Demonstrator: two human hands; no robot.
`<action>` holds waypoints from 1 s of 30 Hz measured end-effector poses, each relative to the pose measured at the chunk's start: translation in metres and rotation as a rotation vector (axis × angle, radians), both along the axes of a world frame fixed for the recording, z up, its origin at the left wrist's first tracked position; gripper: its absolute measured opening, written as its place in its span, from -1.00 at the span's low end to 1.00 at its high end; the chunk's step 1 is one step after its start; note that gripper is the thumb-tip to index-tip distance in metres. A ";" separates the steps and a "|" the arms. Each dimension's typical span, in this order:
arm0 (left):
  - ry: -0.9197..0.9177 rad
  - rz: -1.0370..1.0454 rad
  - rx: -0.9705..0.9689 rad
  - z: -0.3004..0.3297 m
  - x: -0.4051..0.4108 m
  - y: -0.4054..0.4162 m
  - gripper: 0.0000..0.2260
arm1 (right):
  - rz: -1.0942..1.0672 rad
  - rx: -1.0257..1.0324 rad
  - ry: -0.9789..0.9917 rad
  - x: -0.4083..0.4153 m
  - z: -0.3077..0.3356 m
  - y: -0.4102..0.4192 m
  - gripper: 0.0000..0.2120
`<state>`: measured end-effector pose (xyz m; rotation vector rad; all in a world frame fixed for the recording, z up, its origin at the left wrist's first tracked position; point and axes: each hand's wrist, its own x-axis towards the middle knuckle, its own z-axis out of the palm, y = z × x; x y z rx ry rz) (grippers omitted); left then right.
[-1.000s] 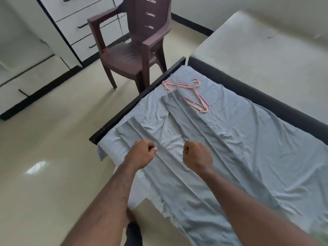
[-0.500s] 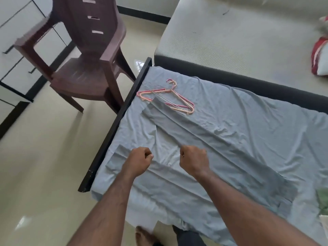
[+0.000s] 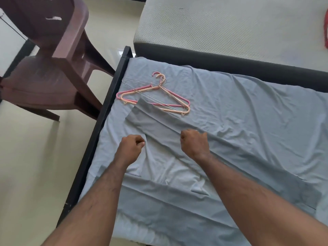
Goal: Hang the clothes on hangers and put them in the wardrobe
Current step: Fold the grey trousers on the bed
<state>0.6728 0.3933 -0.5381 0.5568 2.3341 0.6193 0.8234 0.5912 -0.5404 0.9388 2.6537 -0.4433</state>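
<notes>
We are leaning over the bed [image 3: 113, 96], where grey-blue trousers [image 3: 154, 119] are lying spread flat on a sheet of nearly the same colour. Our left hand [image 3: 130, 148] is pinching the cloth at the near edge of one trouser leg, fingers curled onto it. Our right hand [image 3: 194, 143] is gripping the same leg further along, fist closed on the fabric. The hangers [image 3: 152, 95], pink, peach and wire, are lying stacked just beyond the trouser hem, which is overlapping them. A brown chair [image 3: 58, 68] is standing beside the bed.
</notes>
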 end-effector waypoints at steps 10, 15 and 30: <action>0.327 -0.323 -0.081 -0.070 -0.079 0.085 -0.70 | -0.178 0.014 -0.036 0.008 -0.086 0.073 -0.80; 0.488 -0.596 -0.204 -0.094 -0.098 0.122 -0.53 | -0.256 0.047 -0.104 0.031 -0.111 0.091 -0.62; 0.767 -0.785 -0.279 -0.135 -0.136 0.163 -0.70 | -0.269 0.033 -0.078 0.073 -0.143 0.110 -0.66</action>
